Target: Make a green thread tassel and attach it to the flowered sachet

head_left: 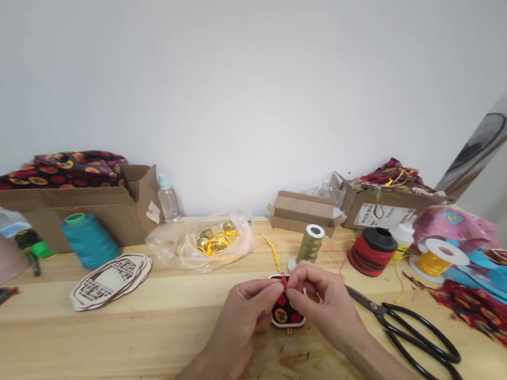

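My left hand (245, 319) and my right hand (324, 304) meet over the middle of the wooden table (118, 364). Both pinch a small red bead or knot (284, 280) at the top of a small ornament covered in black patterned fabric (286, 315). A twisted yellow cord (271, 252) runs from the pinch up and away across the table. The ornament sits between my two hands, partly hidden by my fingers.
Black scissors (411, 333) lie right of my hands. Behind stand an olive thread spool (311, 243), a red-and-black spool (372, 251), a yellow spool (435, 258). Further left are a bag of gold bells (204, 242), wooden cut-outs (110, 279), a teal spool (87, 239) and cardboard boxes (114, 212).
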`<state>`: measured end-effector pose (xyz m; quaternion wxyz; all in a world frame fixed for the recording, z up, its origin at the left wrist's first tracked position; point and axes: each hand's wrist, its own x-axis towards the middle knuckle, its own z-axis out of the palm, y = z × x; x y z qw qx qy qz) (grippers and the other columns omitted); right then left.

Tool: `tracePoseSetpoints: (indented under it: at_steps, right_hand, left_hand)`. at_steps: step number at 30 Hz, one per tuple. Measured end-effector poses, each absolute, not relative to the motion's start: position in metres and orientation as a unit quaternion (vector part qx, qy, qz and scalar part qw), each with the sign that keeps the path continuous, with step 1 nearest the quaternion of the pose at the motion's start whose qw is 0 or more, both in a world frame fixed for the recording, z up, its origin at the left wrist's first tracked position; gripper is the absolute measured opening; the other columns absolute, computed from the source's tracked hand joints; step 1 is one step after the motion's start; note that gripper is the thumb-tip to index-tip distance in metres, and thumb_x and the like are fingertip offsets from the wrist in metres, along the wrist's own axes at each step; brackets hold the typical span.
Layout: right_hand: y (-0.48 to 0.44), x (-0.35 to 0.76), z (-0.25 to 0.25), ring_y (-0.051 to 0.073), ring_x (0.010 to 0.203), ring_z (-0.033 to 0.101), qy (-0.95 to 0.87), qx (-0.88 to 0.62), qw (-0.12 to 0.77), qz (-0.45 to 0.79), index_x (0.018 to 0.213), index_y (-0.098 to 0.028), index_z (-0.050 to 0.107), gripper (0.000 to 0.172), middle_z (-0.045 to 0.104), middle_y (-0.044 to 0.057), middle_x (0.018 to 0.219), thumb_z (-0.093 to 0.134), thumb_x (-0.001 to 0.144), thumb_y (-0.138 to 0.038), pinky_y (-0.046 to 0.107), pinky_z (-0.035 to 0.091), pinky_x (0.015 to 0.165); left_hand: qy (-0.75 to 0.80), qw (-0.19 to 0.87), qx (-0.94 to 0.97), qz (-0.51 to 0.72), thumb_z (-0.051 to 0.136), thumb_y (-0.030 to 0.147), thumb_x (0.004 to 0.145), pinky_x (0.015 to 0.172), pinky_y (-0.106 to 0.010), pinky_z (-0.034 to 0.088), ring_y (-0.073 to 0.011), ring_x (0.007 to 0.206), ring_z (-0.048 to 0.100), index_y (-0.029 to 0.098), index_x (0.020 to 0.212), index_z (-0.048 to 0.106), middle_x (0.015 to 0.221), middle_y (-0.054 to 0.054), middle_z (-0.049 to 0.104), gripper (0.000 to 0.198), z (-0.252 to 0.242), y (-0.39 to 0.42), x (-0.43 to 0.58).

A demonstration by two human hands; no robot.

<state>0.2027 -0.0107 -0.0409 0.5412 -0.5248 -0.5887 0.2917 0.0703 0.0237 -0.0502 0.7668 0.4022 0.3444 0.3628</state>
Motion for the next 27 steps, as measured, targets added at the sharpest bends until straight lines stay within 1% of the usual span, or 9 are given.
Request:
tracePoseSetpoints:
  at_steps: [3, 6, 10, 13, 15, 18, 20, 22, 27]
  right_hand:
    - [-0.01, 0.2002, -0.0417, 0.006, 0.048, 0.037, -0.539, -0.51, 0.558, 0.371, 0.06, -0.015, 0.056, 0.004, 0.043, -0.004, 0.057, 0.057, 0.063, -0.017, 0.018, 0.031, 0.043]
    - [-0.0097, 0.1989, -0.0411, 0.006, 0.047, 0.037, -0.502, -0.503, 0.555, 0.432, 0.059, -0.014, 0.057, 0.008, 0.044, -0.005, 0.055, 0.061, 0.061, -0.021, 0.018, 0.031, 0.043]
    - [-0.0096, 0.1993, -0.0416, 0.006, 0.045, 0.037, -0.476, -0.511, 0.536, 0.474, 0.058, -0.014, 0.057, 0.012, 0.044, -0.005, 0.05, 0.063, 0.06, -0.024, 0.018, 0.029, 0.043]
    - [-0.0106, 0.1999, -0.0424, 0.006, 0.046, 0.037, -0.505, -0.524, 0.536, 0.428, 0.058, -0.014, 0.057, 0.009, 0.043, -0.004, 0.053, 0.06, 0.061, -0.022, 0.019, 0.03, 0.043]
    - [-0.0119, 0.2, -0.0423, 0.008, 0.048, 0.039, -0.56, -0.536, 0.53, 0.343, 0.057, -0.015, 0.057, 0.006, 0.043, -0.003, 0.055, 0.057, 0.062, -0.018, 0.021, 0.032, 0.045]
    - [-0.0136, 0.2001, -0.0421, 0.011, 0.053, 0.043, -0.644, -0.539, 0.504, 0.201, 0.056, -0.017, 0.056, 0.008, 0.045, -0.002, 0.055, 0.053, 0.063, -0.012, 0.023, 0.034, 0.05]
    - [-0.0138, 0.2003, -0.0424, 0.011, 0.054, 0.043, -0.668, -0.534, 0.494, 0.156, 0.057, -0.017, 0.056, 0.009, 0.046, -0.002, 0.056, 0.053, 0.064, -0.012, 0.023, 0.035, 0.051]
    - [-0.0132, 0.2006, -0.043, 0.011, 0.054, 0.044, -0.668, -0.534, 0.495, 0.157, 0.059, -0.017, 0.056, 0.009, 0.046, -0.002, 0.056, 0.053, 0.065, -0.013, 0.023, 0.035, 0.05]
    - [-0.0113, 0.2013, -0.0437, 0.01, 0.054, 0.044, -0.634, -0.537, 0.517, 0.206, 0.061, -0.016, 0.057, 0.009, 0.044, -0.002, 0.057, 0.053, 0.069, -0.015, 0.021, 0.035, 0.048]
  left_hand:
    - [0.341, 0.775, 0.387, 0.366, 0.071, 0.03, 0.059, 0.038, -0.018, 0.006, -0.0026, 0.041, 0.011, 0.011, 0.06, 0.064, 0.04, 0.011, 0.023, 0.02, -0.0498, 0.0242, 0.0703]
    - [0.339, 0.775, 0.386, 0.369, 0.071, 0.032, 0.059, 0.038, -0.018, 0.006, -0.0027, 0.041, 0.011, 0.011, 0.058, 0.064, 0.04, 0.01, 0.024, 0.022, -0.0499, 0.0241, 0.0701]
    - [0.339, 0.771, 0.391, 0.372, 0.07, 0.033, 0.059, 0.039, -0.019, 0.006, -0.0029, 0.042, 0.012, 0.011, 0.058, 0.063, 0.041, 0.01, 0.025, 0.023, -0.0518, 0.0233, 0.0698]
    - [0.33, 0.773, 0.392, 0.373, 0.068, 0.031, 0.063, 0.039, -0.018, 0.006, -0.0033, 0.043, 0.011, 0.011, 0.059, 0.062, 0.042, 0.01, 0.023, 0.021, -0.0534, 0.0234, 0.0698]
    - [0.325, 0.777, 0.388, 0.374, 0.067, 0.03, 0.064, 0.038, -0.018, 0.007, -0.0034, 0.043, 0.01, 0.011, 0.057, 0.06, 0.042, 0.01, 0.022, 0.021, -0.0531, 0.024, 0.0699]
    - [0.324, 0.779, 0.387, 0.371, 0.067, 0.03, 0.065, 0.038, -0.018, 0.006, -0.0034, 0.042, 0.01, 0.011, 0.056, 0.059, 0.043, 0.01, 0.021, 0.022, -0.0512, 0.0253, 0.0695]
    - [0.323, 0.78, 0.389, 0.368, 0.066, 0.031, 0.065, 0.038, -0.018, 0.006, -0.0035, 0.043, 0.009, 0.011, 0.057, 0.06, 0.043, 0.011, 0.02, 0.022, -0.0504, 0.0259, 0.0688]
    - [0.315, 0.785, 0.387, 0.367, 0.066, 0.031, 0.065, 0.038, -0.018, 0.006, -0.0036, 0.043, 0.009, 0.011, 0.057, 0.059, 0.043, 0.011, 0.02, 0.022, -0.0506, 0.026, 0.0679]
    - [0.314, 0.789, 0.377, 0.369, 0.067, 0.03, 0.065, 0.037, -0.017, 0.006, -0.0035, 0.042, 0.009, 0.012, 0.055, 0.057, 0.043, 0.011, 0.02, 0.023, -0.0517, 0.025, 0.0676]
